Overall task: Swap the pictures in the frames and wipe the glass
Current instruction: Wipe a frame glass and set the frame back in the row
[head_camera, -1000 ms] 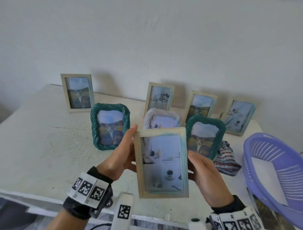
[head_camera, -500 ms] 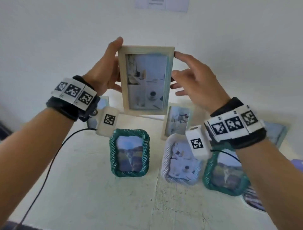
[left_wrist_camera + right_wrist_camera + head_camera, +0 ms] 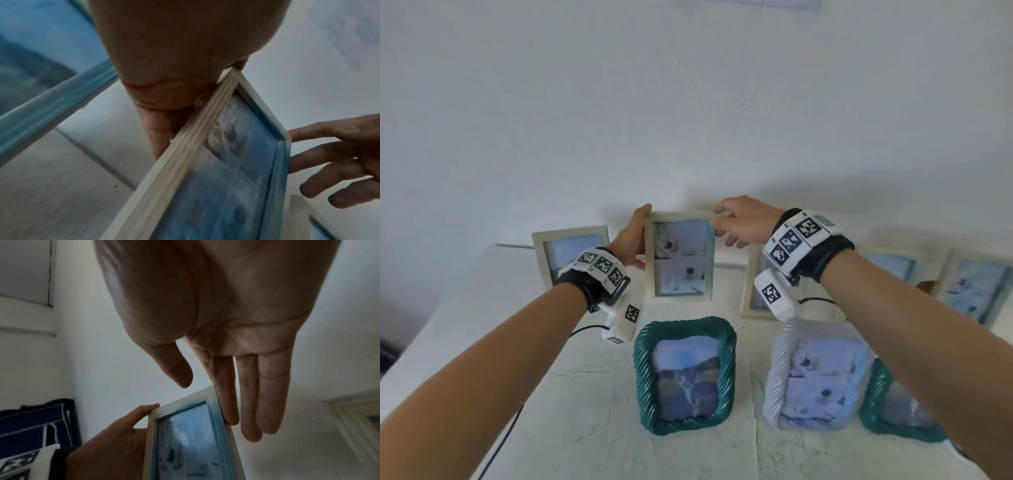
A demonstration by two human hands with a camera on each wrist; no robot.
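The wooden frame [image 3: 682, 256] is standing upright at the table's [image 3: 482, 342] back, the left hand [image 3: 631, 240] gripping its left edge while the right hand's [image 3: 744, 222] straight fingers [image 3: 228, 402] are touching its top-right corner, just behind the green rope frame [image 3: 685, 375]

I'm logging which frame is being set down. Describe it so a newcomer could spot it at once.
Start at the white wall behind the table; a row of pale wooden frames stands along it. The one meant is the second from the left, the wooden frame, showing a pale indoor scene. It alone has the left hand and right hand on it.
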